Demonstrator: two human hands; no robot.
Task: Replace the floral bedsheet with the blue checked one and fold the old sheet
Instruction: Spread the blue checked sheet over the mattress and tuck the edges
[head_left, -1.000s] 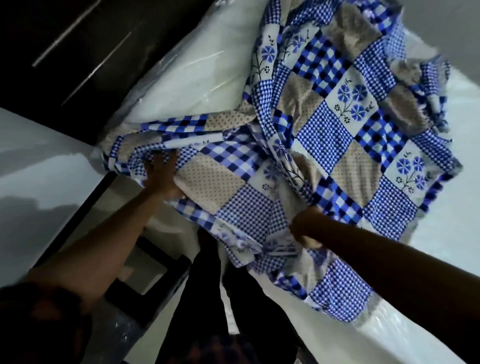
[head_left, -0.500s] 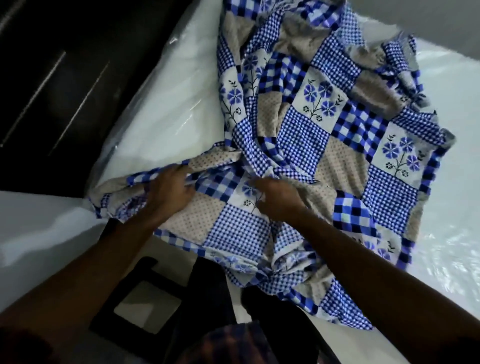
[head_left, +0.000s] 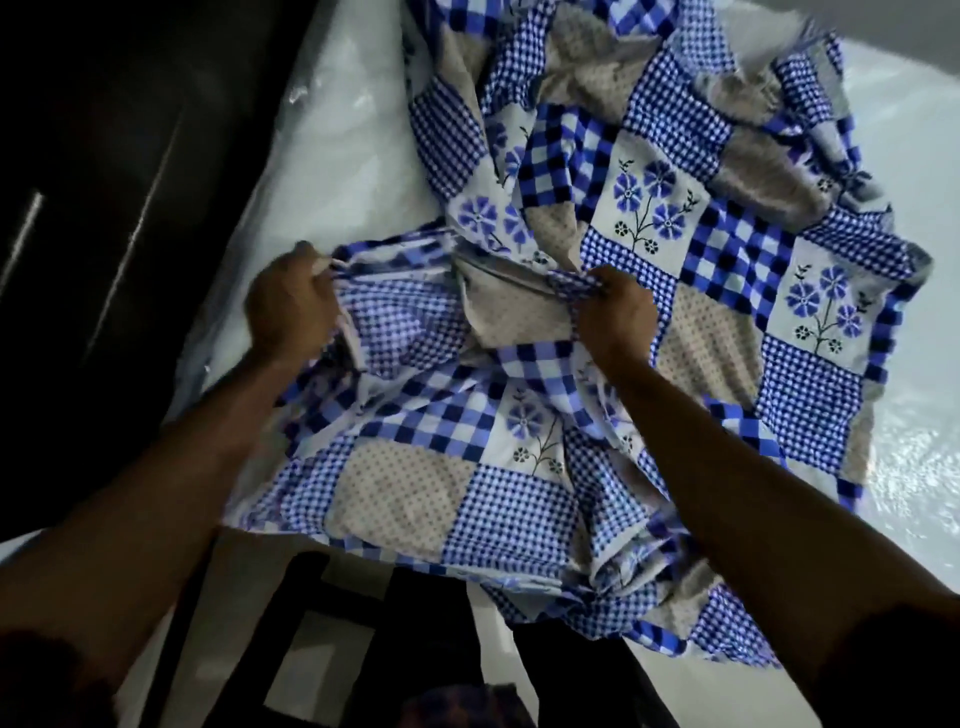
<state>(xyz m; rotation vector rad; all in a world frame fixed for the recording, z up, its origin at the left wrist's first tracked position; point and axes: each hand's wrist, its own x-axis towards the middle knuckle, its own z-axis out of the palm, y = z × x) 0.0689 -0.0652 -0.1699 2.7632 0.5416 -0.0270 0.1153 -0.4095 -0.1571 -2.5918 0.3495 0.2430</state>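
The blue checked bedsheet (head_left: 691, 291), a patchwork of blue checks, grey dotted squares and blue flowers, lies bunched on the plastic-wrapped white mattress (head_left: 343, 171). My left hand (head_left: 288, 306) grips a bunched edge of the sheet near the mattress's left side. My right hand (head_left: 615, 312) grips a fold of the same edge further right, and the cloth between the two hands is pulled taut. A loose part of the sheet hangs over the near mattress edge toward my legs. The floral sheet is not in view.
A dark headboard or cabinet (head_left: 104, 182) runs along the left of the mattress. Pale floor (head_left: 249, 582) and a dark frame (head_left: 291, 623) lie below, by my legs. Bare mattress plastic (head_left: 924, 441) shows at the right.
Both hands have moved up along the sheet and closed on its edge, drawing it out between them. More of the sheet now hangs over the near mattress edge.
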